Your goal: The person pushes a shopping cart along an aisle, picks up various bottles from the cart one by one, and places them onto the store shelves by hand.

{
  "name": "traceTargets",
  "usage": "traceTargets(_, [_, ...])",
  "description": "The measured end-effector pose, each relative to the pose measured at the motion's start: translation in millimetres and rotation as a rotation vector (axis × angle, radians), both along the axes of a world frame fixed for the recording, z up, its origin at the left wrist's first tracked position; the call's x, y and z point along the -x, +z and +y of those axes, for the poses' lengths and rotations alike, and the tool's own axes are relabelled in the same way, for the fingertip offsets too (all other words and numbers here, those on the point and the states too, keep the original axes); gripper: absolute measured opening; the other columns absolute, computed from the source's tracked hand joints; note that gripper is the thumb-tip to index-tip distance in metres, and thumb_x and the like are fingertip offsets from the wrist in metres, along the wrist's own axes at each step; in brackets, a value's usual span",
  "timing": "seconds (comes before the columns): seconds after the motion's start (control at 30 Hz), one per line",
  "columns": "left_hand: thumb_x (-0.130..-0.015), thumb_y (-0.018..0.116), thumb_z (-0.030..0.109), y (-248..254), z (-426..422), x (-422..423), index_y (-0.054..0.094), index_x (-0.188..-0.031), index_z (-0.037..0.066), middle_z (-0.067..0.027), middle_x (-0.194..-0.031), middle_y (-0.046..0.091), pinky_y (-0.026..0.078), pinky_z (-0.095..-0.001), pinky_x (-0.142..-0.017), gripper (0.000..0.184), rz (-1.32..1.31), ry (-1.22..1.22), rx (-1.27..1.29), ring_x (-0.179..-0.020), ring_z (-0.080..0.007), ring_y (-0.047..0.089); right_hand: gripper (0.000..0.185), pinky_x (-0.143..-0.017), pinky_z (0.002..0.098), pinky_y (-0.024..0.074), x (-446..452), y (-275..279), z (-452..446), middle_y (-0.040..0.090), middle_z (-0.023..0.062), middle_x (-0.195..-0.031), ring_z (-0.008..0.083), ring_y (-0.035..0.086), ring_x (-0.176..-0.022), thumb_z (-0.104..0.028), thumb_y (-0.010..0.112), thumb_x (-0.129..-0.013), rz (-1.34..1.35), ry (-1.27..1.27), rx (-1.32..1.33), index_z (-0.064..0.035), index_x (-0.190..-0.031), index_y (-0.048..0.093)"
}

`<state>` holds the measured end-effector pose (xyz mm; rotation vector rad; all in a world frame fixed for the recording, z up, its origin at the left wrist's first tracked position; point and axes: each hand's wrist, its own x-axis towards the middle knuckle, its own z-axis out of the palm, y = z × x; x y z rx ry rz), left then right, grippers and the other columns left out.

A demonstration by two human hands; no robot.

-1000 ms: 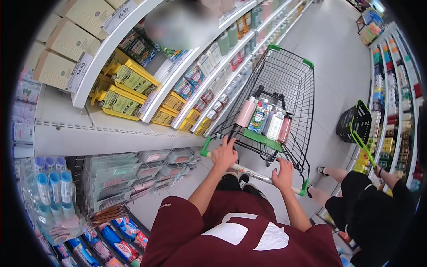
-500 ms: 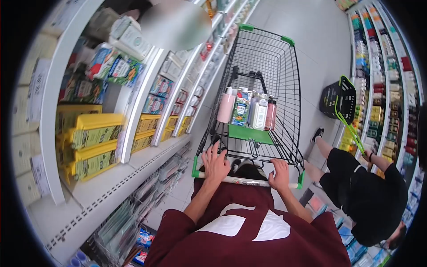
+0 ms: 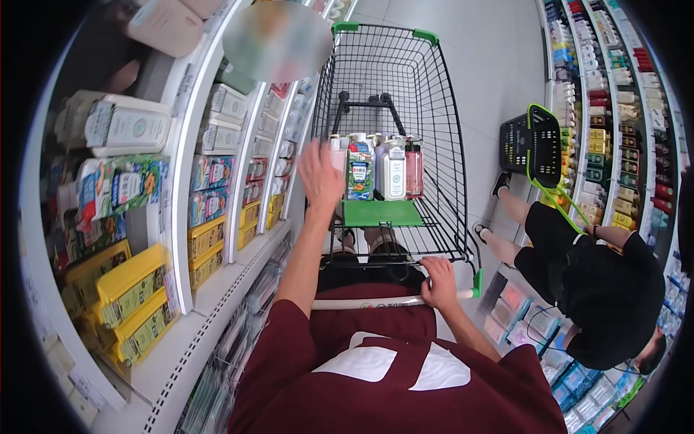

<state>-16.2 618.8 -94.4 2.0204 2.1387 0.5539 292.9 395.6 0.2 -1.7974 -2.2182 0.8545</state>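
Observation:
My right hand (image 3: 438, 282) is wrapped over the white handle (image 3: 383, 301) of a black wire shopping cart (image 3: 450, 145) with green corner pieces. My left hand (image 3: 320, 173) is off the handle, reaching forward over the cart's left side with its fingers stretched out. It partly covers a pink bottle (image 3: 337, 153); whether it touches that bottle I cannot tell. Beside it in the cart stand a green and blue patterned pack (image 3: 359, 170), a white pump bottle (image 3: 394, 172) and a clear pink bottle (image 3: 413, 171). A green flap (image 3: 382, 213) lies just in front of them.
Shelves on the left hold yellow boxes (image 3: 141, 325), white bottles (image 3: 130, 123) and patterned packs (image 3: 123, 184). To the right, a person in black (image 3: 614, 304) holds a black basket (image 3: 515, 145) with a green handle. More stocked shelves (image 3: 600, 108) line the right side.
My left hand has left the handle area and moved forward to the pink bottle. The cart has shifted left in view, and the left shelves look nearer. My right hand stays on the handle.

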Motion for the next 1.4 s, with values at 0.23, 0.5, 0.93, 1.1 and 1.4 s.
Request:
traceTargets(0.23, [-0.083,0.062,0.018,-103.3,44.1,55.1,0.063,-0.123,0.0,-0.0278,-0.109,0.069,0.052,-0.048,-0.094,0.044,-0.484,0.298,0.596,-0.106,-0.0449,0.065,0.058,-0.113,0.0509,0.0326,-3.0,-2.1,11.5,0.061,0.0146,-0.125,0.0317,0.054,-0.123,-0.005,0.063,-0.065,-0.013,0.019,0.088,-0.004,-0.123,0.058])
traceTargets(0.5, [-0.087,0.062,0.023,-53.0,51.7,40.8,0.071,-0.112,0.007,-0.0239,-0.108,0.071,0.054,-0.0503,-0.091,0.031,-0.393,0.522,0.63,-0.104,-0.0411,0.067,0.059,-0.113,0.0523,0.0306,1.6,-6.7,18.5,0.059,0.0171,-0.126,0.0353,0.052,-0.123,-0.002,0.058,-0.065,-0.025,0.059,0.068,-0.0022,-0.124,0.057])
traceTargets(0.93, [-0.087,0.057,0.02,-101.9,52.4,44.1,0.071,-0.114,0.003,-0.0244,-0.109,0.07,0.053,-0.0507,-0.092,0.034,-0.377,0.407,0.539,-0.104,-0.0418,0.067,0.058,-0.112,0.0529,0.0322,-3.9,-7.4,24.7,0.059,0.0159,-0.125,0.0354,0.052,-0.123,-0.004,0.061,-0.067,-0.037,0.045,0.054,-0.0032,-0.124,0.056])
traceTargets(1.1, [-0.086,0.061,0.022,-65.5,72.1,41.0,0.07,-0.111,0.002,-0.0273,-0.106,0.07,0.054,-0.0514,-0.089,0.033,-0.313,0.446,0.624,-0.102,-0.0439,0.067,0.057,-0.113,0.0526,0.0318,1.3,-4.4,33.7,0.059,0.0148,-0.126,0.034,0.052,-0.124,-0.005,0.062,-0.066,-0.029,0.033,0.082,-0.0043,-0.123,0.057])
traceTargets(1.4, [-0.087,0.062,0.019,-72.7,80.1,33.0,0.071,-0.105,0.0,-0.0264,-0.099,0.071,0.055,-0.0517,-0.084,0.028,-0.194,0.364,0.571,-0.095,-0.0436,0.069,0.024,-0.083,0.0456,0.054,37.4,-51.9,147.0,0.072,0.0188,-0.092,0.0376,0.068,-0.096,-0.019,0.062,-0.081,0.038,-0.147,0.427,-0.0037,-0.097,0.072])
